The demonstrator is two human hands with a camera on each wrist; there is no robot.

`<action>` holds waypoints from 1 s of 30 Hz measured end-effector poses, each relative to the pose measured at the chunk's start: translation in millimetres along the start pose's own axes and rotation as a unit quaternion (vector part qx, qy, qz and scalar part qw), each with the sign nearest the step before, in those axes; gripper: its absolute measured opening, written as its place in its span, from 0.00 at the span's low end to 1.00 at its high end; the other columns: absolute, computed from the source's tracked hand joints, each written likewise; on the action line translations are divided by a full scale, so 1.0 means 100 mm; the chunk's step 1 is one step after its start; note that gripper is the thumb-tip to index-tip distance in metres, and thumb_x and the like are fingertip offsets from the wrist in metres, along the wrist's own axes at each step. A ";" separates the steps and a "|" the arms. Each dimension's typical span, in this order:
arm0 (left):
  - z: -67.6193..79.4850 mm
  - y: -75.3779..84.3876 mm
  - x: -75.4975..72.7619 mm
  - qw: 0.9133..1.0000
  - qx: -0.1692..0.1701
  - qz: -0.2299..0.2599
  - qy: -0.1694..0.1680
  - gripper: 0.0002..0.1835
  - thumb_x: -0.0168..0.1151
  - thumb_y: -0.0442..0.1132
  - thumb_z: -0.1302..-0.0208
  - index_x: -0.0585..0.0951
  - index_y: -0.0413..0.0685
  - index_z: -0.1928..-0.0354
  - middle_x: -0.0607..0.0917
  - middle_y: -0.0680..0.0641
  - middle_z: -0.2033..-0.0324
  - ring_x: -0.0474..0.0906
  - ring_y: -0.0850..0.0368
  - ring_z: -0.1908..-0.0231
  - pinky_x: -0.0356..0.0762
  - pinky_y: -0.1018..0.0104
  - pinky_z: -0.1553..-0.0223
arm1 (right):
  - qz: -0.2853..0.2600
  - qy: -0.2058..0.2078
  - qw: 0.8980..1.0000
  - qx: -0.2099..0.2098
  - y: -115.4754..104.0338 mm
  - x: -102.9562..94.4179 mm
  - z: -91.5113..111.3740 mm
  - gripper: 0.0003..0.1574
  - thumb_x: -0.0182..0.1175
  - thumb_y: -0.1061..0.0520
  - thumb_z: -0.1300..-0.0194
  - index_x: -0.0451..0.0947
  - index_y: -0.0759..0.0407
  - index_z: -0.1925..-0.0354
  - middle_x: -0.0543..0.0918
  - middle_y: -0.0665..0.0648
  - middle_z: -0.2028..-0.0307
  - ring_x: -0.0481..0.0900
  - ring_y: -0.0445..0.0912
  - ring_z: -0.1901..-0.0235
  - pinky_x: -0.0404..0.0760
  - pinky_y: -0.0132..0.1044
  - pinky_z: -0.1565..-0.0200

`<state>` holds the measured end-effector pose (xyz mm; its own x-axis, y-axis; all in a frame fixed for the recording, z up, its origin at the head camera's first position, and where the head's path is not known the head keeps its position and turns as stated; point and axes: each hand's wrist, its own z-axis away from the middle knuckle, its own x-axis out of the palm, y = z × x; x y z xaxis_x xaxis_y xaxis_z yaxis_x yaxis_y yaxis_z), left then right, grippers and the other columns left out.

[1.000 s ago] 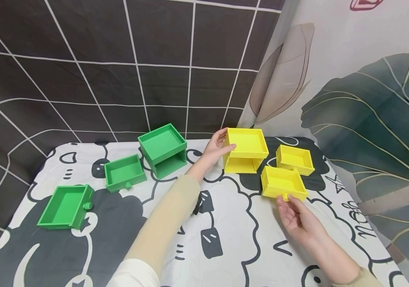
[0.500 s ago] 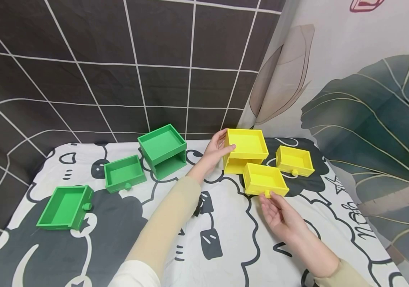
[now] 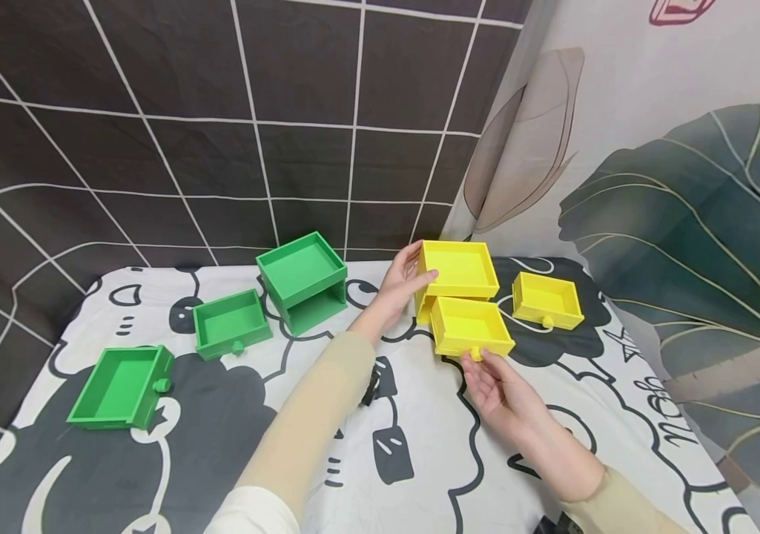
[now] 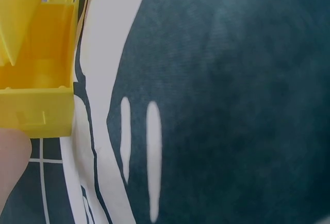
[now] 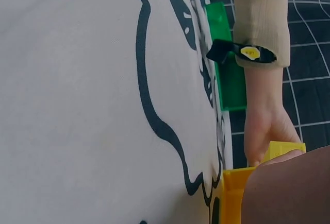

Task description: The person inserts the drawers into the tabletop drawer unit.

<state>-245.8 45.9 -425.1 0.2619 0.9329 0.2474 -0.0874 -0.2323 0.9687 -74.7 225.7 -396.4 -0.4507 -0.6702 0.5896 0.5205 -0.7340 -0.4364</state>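
Note:
In the head view my left hand (image 3: 398,291) grips the left side of a small yellow drawer cabinet (image 3: 457,267), thumb at its front edge and fingers behind. The cabinet has a shallow tray top and an opening below. My right hand (image 3: 503,393) pinches the round knob (image 3: 477,354) of a yellow drawer (image 3: 471,320). This drawer's back end lies right at the cabinet's lower opening, and most of it sticks out in front. Another yellow drawer (image 3: 546,297) lies to the right on the cloth, knob toward me.
A green cabinet (image 3: 302,267) with its lower opening bare stands left of the yellow one. Two green drawers, one near it (image 3: 231,322) and one farther left (image 3: 122,386), lie on the patterned cloth (image 3: 313,489). A dark gridded curtain (image 3: 299,156) hangs behind.
My right hand has moved the yellow drawer leftward by its knob, from beside the other drawer to the front of the yellow cabinet. My left hand and the cabinet have stayed put.

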 end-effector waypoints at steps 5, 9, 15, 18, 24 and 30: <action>0.00 0.00 0.00 1.000 -0.004 0.002 0.000 0.42 0.67 0.31 0.29 0.60 0.48 0.18 0.62 0.45 0.18 0.56 0.50 0.17 0.55 0.64 0.14 | 0.009 0.000 1.000 -0.005 0.01 0.03 -0.02 0.19 0.52 0.51 0.16 0.85 0.56 0.62 0.93 0.51 0.65 0.92 0.38 0.62 0.90 0.24 0.50; 0.00 -0.02 -0.01 1.000 -0.001 0.008 0.000 0.42 0.67 0.30 0.30 0.60 0.47 0.18 0.62 0.45 0.18 0.56 0.50 0.17 0.55 0.64 0.14 | 0.017 0.009 1.000 -0.008 0.01 0.05 -0.03 0.17 0.53 0.51 0.17 0.84 0.54 0.61 0.93 0.51 0.64 0.92 0.37 0.61 0.89 0.24 0.48; -0.01 -0.04 -0.01 1.000 0.006 0.012 -0.001 0.42 0.67 0.30 0.30 0.60 0.48 0.18 0.62 0.45 0.18 0.56 0.49 0.17 0.55 0.63 0.14 | 0.029 0.005 1.000 -0.007 -0.02 0.06 -0.05 0.15 0.53 0.51 0.17 0.82 0.53 0.59 0.93 0.51 0.63 0.92 0.37 0.59 0.89 0.25 0.46; 0.00 -0.04 0.01 1.000 0.010 0.015 0.000 0.42 0.67 0.30 0.30 0.60 0.47 0.18 0.62 0.44 0.18 0.56 0.49 0.17 0.55 0.63 0.14 | 0.037 0.001 0.999 -0.010 -0.01 0.05 -0.07 0.15 0.53 0.51 0.16 0.82 0.53 0.60 0.93 0.51 0.63 0.92 0.38 0.59 0.89 0.26 0.46; 0.00 -0.05 0.01 1.000 0.008 0.012 0.003 0.42 0.67 0.31 0.30 0.60 0.48 0.18 0.62 0.45 0.18 0.56 0.49 0.17 0.55 0.63 0.14 | 0.048 0.001 0.999 -0.013 0.00 0.05 -0.09 0.14 0.54 0.52 0.17 0.83 0.53 0.60 0.93 0.51 0.63 0.92 0.37 0.59 0.89 0.26 0.46; 0.00 -0.04 0.01 1.000 0.009 0.015 0.002 0.42 0.66 0.31 0.30 0.60 0.48 0.18 0.62 0.45 0.18 0.56 0.50 0.17 0.55 0.64 0.14 | 0.053 0.001 0.998 -0.015 0.02 0.07 -0.09 0.14 0.54 0.52 0.17 0.82 0.52 0.60 0.93 0.50 0.63 0.92 0.37 0.60 0.89 0.25 0.46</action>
<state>-244.9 48.1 -428.8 0.2557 0.9262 0.2770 -0.0782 -0.2658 0.9609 -83.8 218.6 -399.4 -0.3958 -0.7445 0.5376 0.5438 -0.6618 -0.5161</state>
